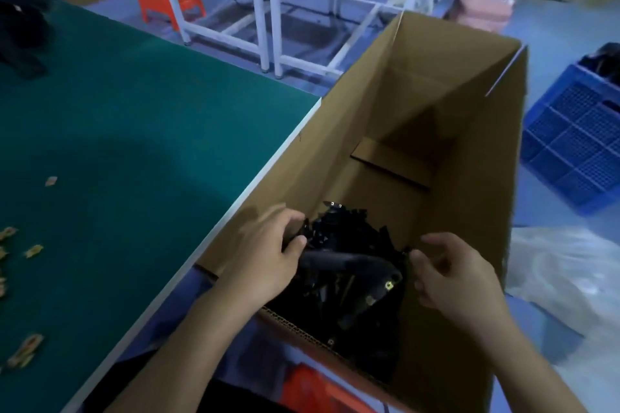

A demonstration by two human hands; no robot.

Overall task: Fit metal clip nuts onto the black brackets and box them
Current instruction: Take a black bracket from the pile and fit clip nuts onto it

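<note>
I've got my left hand point(265, 251) gripping a fitted black bracket point(352, 263) above the box's point(369, 84) small pile point(349, 228), right hand point(453, 275) curled, grasp unclear; loose clip nuts point(33, 250) on the table point(134, 111) suggest plenty remains

Box point(419, 111) right of table point(134, 111), brackets point(349, 245) in it, clip nuts point(25, 350) on table's left

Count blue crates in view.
1: the blue crate on the floor, right of the cardboard box, cut by the frame edge. More may sit out of view.
</note>
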